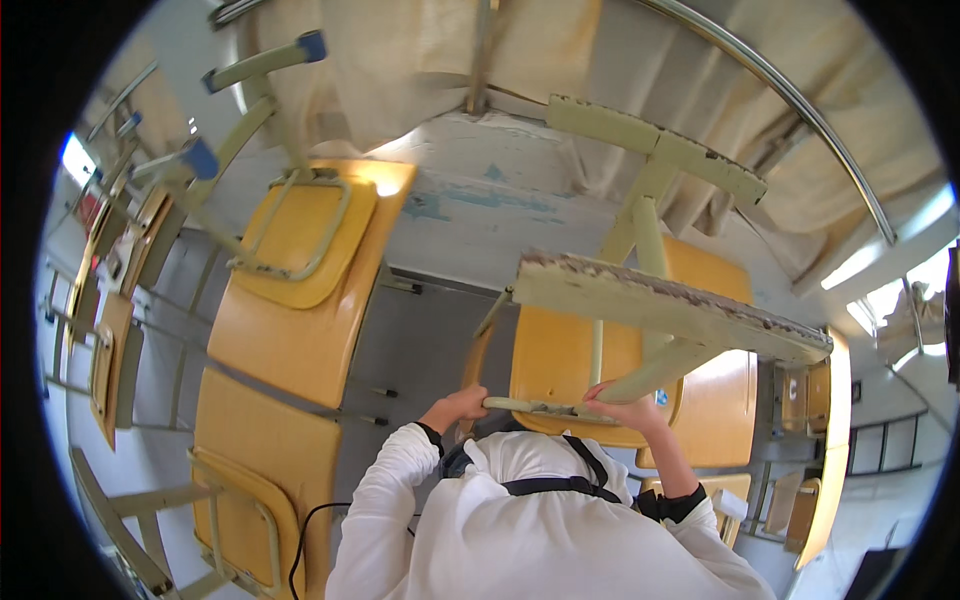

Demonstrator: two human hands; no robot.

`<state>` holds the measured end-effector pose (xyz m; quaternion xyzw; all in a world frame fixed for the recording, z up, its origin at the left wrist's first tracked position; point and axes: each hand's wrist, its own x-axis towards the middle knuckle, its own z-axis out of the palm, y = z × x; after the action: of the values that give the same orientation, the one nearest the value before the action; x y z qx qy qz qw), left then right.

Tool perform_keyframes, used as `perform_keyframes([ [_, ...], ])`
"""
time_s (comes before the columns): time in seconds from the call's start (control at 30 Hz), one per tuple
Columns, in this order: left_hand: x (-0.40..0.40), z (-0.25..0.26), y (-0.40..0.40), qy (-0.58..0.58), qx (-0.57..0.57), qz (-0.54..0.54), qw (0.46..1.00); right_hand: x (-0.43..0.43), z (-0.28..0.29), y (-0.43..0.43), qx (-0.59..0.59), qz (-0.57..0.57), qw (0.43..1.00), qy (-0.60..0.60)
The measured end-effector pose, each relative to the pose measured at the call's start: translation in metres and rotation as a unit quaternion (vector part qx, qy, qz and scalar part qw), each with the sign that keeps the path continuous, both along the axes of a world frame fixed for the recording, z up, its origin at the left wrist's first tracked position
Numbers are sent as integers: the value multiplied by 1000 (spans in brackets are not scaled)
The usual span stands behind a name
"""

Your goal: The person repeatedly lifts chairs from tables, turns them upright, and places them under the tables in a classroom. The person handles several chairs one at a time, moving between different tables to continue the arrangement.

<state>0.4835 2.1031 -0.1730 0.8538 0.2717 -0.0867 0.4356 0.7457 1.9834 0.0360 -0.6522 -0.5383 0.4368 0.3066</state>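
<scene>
An upturned chair with a yellow wooden seat (559, 352) and a pale green metal frame (660, 307) is right in front of me, its worn foot bars pointing up and away. My left hand (470, 403) is closed around the end of the chair's metal tube, left of the seat. My right hand (626, 409) grips the frame at the base of a leg, near the seat's close edge. Part of the seat is hidden behind the foot bar. Beneath or behind the chair shows a yellow desktop (720, 420); whether the two touch, I cannot tell.
At left, wooden desktops (281, 352) carry upturned chairs, one with blue-capped feet (311, 46). Another upturned chair (244, 517) stands at lower left. A peeling wall (480, 195) with curtains (390, 67) and a metal rail (787, 90) lies ahead. A black cable (304, 532) hangs beside me.
</scene>
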Motion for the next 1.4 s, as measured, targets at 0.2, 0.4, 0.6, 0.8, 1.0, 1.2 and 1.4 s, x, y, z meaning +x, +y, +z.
perform_keyframes([
  [0.2,-62,-7,-31,54,-41,142,987,-28,-22,38,-31,30,998,34],
  [0.4,-87,16,-45,138,-131,189,963,-42,-44,69,-95,20,980,175],
  [0.6,-96,15,-63,113,-185,191,957,-39,-65,81,-131,46,969,203],
  [0.8,-103,-5,-75,94,-218,229,944,-33,-93,83,-179,0,939,295],
  [1.0,-114,-28,-92,49,-298,252,919,-26,-118,79,-275,-51,915,292],
  [1.2,-132,-53,-127,-54,-379,321,866,-22,-146,71,-330,-69,890,307],
  [1.4,-134,-48,-142,-44,-377,362,851,-12,-177,65,-381,-103,851,346],
])
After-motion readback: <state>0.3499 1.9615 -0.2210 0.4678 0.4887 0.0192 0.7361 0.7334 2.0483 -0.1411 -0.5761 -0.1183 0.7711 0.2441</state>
